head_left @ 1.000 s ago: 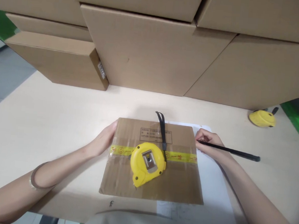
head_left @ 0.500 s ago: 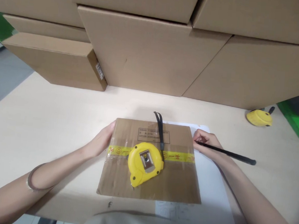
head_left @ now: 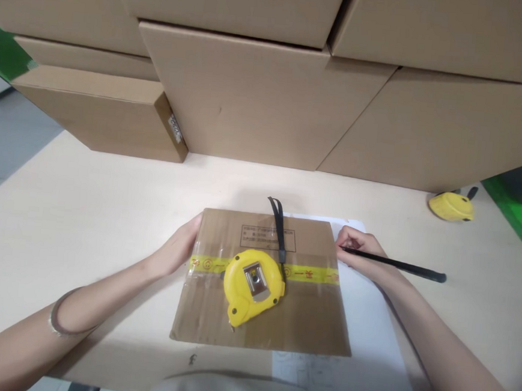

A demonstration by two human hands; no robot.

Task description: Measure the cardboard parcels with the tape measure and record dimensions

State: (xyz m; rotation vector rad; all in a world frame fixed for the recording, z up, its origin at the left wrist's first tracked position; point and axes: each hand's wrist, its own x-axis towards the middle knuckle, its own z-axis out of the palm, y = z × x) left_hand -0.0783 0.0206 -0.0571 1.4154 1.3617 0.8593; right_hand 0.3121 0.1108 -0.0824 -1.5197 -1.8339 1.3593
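Note:
A taped cardboard box [head_left: 296,319] lies in front of me, with yellow printed tape across its top. On it rests a yellow tape measure [head_left: 231,280], its black wrist strap [head_left: 279,224] stretching toward the far edge. My left hand [head_left: 179,246] holds the box's left side, its fingertips hidden by the box. Beside the right side, my right hand [head_left: 359,245] is closed around a black pen [head_left: 400,266], whose long end points right and toward me. Under the box and the right hand is a white paper sheet [head_left: 371,324], partly covered.
Large cardboard boxes [head_left: 259,99] are stacked along the table's back. A flatter carton [head_left: 91,113] stands at the back left. A second yellow tape measure [head_left: 450,206] sits at the far right, near the table's [head_left: 475,284] edge.
The view has tilted slightly, so the back boxes appear a little lower. The pen's free end has risen slightly; both hands and the taped box stay in place.

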